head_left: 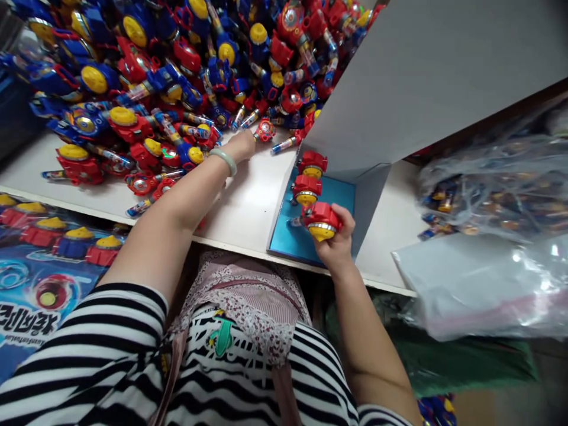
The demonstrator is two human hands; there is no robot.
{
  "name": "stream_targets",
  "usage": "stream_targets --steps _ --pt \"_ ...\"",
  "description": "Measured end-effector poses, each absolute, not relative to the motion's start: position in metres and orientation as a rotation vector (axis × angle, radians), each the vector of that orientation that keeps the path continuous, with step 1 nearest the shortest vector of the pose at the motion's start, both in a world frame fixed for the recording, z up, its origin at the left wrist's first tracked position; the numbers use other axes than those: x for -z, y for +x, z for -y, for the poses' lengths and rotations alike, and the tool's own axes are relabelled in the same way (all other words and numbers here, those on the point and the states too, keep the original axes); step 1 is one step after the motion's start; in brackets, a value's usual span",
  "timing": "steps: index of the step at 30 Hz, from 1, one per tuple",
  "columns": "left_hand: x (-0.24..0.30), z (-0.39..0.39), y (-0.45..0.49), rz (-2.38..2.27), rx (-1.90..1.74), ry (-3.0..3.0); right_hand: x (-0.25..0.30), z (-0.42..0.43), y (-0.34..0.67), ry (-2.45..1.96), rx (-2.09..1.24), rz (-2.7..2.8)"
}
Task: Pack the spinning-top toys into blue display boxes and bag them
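Observation:
My right hand (pixel 338 236) grips a red spinning-top toy with a yellow tip (pixel 320 221) over the blue inside of an open box (pixel 290 239) at the table's front edge. Two more red toys (pixel 307 189) stand in a row in that box. My left hand (pixel 242 145), with a pale green bangle on the wrist, reaches forward to the near edge of a big heap of red, blue and yellow toys (pixel 177 65). Its fingers close on a small red toy piece (pixel 265 130).
The box's grey lid (pixel 421 71) stands open to the right. Clear plastic bags (pixel 492 284), some holding toys, lie at the right. A printed box with packed toys (pixel 48 260) sits at the lower left. White tabletop (pixel 248 201) shows between my arms.

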State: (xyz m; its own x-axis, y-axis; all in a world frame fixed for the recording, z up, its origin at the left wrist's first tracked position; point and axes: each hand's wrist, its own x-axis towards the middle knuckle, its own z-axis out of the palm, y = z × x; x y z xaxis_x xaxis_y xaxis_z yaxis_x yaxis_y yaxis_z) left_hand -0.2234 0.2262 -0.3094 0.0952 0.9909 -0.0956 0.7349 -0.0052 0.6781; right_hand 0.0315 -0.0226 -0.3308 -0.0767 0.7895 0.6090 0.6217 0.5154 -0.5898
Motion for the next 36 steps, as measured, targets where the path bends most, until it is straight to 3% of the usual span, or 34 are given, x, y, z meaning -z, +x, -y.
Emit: stream_targets --steps 3,8,13,16,24,31,36 --pt "0.290 -0.198 -0.228 -1.560 -0.641 1.508 0.335 0.020 0.031 -1.177 -0.384 1.922" --pt "0.272 -0.113 -0.241 -0.870 -0.913 1.058 0.314 0.023 0.038 -1.275 -0.648 1.998" --pt "0.272 -0.035 -0.222 -0.450 -0.722 1.039 0.253 0.049 0.036 -1.181 -0.535 1.810" --pt "0.278 -0.009 -0.200 -0.320 -0.588 1.123 0.247 0.059 0.009 -1.131 -0.561 1.695" --pt "0.284 0.025 -0.200 -0.387 -0.535 1.476 0.283 0.073 0.001 -1.107 -0.366 1.552" --pt "0.272 -0.027 -0.283 -1.273 -1.332 1.257 0.319 0.085 0.023 -1.150 -0.081 1.680" --pt "0.272 -0.047 -0.314 -1.379 -1.330 1.400 0.325 0.082 0.010 -1.101 -0.095 1.748"
